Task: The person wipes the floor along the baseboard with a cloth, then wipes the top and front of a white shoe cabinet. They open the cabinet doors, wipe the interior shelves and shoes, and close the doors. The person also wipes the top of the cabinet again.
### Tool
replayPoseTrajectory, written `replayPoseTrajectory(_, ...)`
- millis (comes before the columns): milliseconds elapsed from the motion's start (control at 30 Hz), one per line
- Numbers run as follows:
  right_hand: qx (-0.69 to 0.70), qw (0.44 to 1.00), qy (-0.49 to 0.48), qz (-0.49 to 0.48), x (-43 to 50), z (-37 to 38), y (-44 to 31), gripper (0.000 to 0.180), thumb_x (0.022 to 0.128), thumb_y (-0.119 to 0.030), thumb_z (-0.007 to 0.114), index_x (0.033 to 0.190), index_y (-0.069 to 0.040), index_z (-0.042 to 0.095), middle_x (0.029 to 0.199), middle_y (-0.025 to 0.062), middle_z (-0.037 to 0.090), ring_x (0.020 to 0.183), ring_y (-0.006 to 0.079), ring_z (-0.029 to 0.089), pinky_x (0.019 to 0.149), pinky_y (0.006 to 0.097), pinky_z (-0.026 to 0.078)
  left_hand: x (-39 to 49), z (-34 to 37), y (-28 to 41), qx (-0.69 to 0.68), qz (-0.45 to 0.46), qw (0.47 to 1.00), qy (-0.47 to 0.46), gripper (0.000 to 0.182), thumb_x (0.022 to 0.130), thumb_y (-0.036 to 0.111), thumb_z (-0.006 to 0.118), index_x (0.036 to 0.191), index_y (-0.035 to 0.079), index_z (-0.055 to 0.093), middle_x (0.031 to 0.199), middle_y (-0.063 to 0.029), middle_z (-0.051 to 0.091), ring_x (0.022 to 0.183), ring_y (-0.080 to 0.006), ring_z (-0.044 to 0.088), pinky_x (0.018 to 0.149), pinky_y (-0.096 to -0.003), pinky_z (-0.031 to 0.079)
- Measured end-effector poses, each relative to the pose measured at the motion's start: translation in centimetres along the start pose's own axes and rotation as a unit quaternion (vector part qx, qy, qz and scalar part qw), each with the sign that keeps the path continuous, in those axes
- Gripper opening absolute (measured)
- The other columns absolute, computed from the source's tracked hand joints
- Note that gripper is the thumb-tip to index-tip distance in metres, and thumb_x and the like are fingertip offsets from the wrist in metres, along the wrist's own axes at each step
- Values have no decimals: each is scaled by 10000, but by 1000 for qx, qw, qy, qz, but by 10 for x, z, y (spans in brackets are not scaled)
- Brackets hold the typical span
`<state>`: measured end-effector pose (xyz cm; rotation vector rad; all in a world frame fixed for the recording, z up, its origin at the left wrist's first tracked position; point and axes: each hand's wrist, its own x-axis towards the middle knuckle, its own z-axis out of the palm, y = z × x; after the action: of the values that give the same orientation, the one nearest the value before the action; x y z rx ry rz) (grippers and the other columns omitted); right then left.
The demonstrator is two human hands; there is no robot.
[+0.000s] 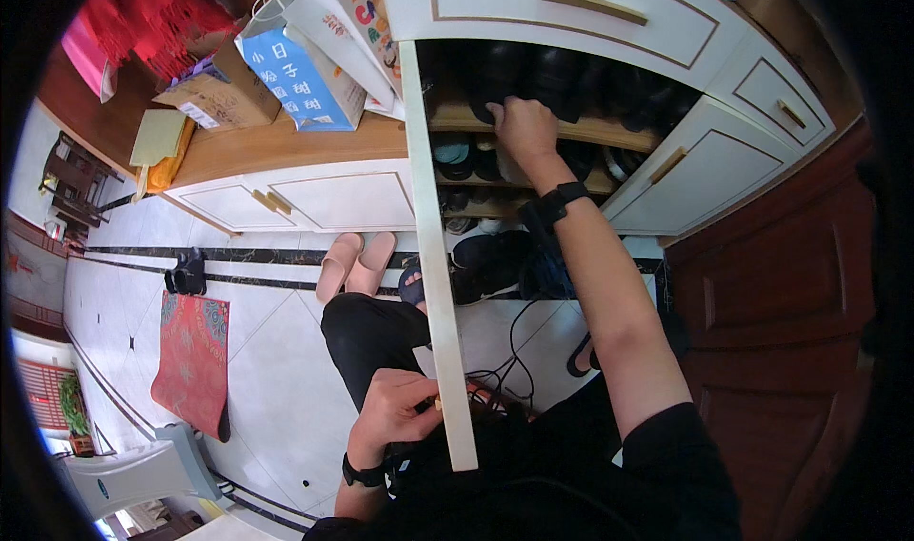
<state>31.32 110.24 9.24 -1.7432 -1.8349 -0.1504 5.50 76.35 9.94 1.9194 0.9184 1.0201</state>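
My left hand (391, 407) pinches the handle (438, 402) of an open white cabinet door (437, 255), which I see nearly edge-on. Inside the shoe cabinet, my right hand (527, 130) is at the front of the upper wooden shelf (607, 131). Its fingers touch the dark footwear there; the fingertips are lost in shadow, so a firm hold cannot be made out. Black shoes (553, 77) fill that shelf. Below it, a lower shelf bears a pair of teal-lined shoes (452, 150) and other shoes. Black shoes (493, 259) rest on the floor under the cabinet.
A second cabinet door (703, 173) stands ajar at the right, near a dark red wooden door (782, 255). Pink slippers (357, 264) lie left of my knee. Black cables (515, 370) hang by my legs. Paper bags (303, 77) and a cardboard box (228, 88) stand on the ledge.
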Motion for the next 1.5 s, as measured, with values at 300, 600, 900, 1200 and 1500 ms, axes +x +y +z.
replayPoseTrajectory(300, 35, 998, -22, -36, -20, -11, -3, 391, 957, -373, 697, 789, -29, 772, 758, 238, 709, 744, 423, 717, 707, 513, 597, -3, 3, 2, 19, 2, 1000, 4, 220, 729, 12, 780, 943, 64, 782, 641, -91, 623, 542, -269, 612, 525, -337, 475)
replayPoseTrajectory(600, 67, 992, 96, -51, 19, -28, -30, 405, 1035, -335, 584, 807, -42, 747, 749, 245, 716, 693, 422, 725, 667, 509, 603, 5, 8, 6, 12, 3, 1000, -6, 230, 731, -6, 764, 948, 65, 780, 655, -91, 637, 560, -275, 631, 529, -339, 484)
replayPoseTrajectory(900, 160, 981, 103, -30, -13, -26, 7, 432, 1018, -395, 639, 803, -23, 684, 766, 271, 656, 763, 478, 662, 646, 540, 537, 11, 15, 10, 18, 7, 1000, -20, 227, 734, 11, 780, 954, 66, 781, 677, -95, 655, 572, -275, 641, 530, -343, 492)
replayPoseTrajectory(1200, 63, 996, 8, 57, -66, -33, 79, 436, 1004, -391, 660, 795, -9, 667, 721, 239, 679, 726, 449, 687, 645, 513, 559, 18, 18, 9, 16, 14, 999, -24, 249, 732, -6, 765, 972, 60, 780, 680, -107, 642, 557, -294, 615, 521, -345, 480)
replayPoseTrajectory(1500, 56, 998, 10, -31, -25, 1, 51, 401, 1047, -399, 596, 903, -27, 635, 745, 262, 679, 723, 482, 675, 604, 565, 544, 31, 28, 22, 19, 7, 1000, -22, 259, 747, -1, 753, 996, 67, 772, 683, -108, 641, 562, -306, 618, 513, -359, 478)
